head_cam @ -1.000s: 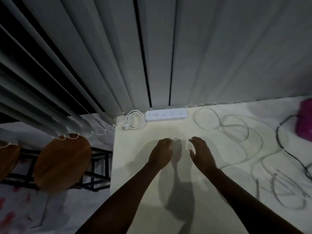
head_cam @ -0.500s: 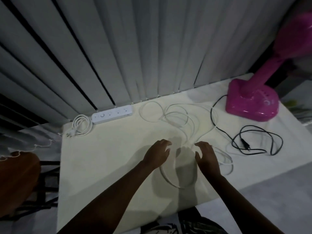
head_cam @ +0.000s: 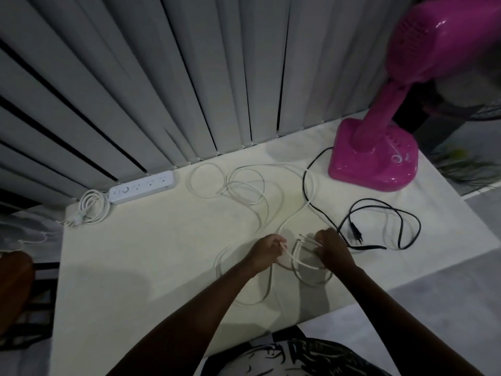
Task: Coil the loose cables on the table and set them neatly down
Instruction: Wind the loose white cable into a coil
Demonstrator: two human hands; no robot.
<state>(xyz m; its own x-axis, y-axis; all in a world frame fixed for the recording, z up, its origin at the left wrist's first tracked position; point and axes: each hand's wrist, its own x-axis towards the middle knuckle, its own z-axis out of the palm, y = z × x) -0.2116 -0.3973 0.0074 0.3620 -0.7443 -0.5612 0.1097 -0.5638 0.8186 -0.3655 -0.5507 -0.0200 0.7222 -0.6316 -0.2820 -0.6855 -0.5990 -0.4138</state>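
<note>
A long white cable (head_cam: pixel 245 185) sprawls in loose loops over the middle of the pale table (head_cam: pixel 141 267). My left hand (head_cam: pixel 267 252) pinches a strand of it near the front loops. My right hand (head_cam: pixel 329 246) grips the same white cable close to its bare end, a short way to the right. A black cable (head_cam: pixel 385 213) with a plug runs from the pink fan and lies loose to the right of my right hand. At the back left a white power strip (head_cam: pixel 142 187) lies with its own cord coiled (head_cam: pixel 90 208).
A pink desk fan (head_cam: pixel 376 158) stands at the back right of the table. Grey vertical blinds hang along the far edge. A wooden stool (head_cam: pixel 13 283) is off the table's left side. The table's right and front edges drop to a grey floor.
The view has swung right, away from the power strip. Both hands, which hovered open over the table, have come down and taken hold of the white cable.
</note>
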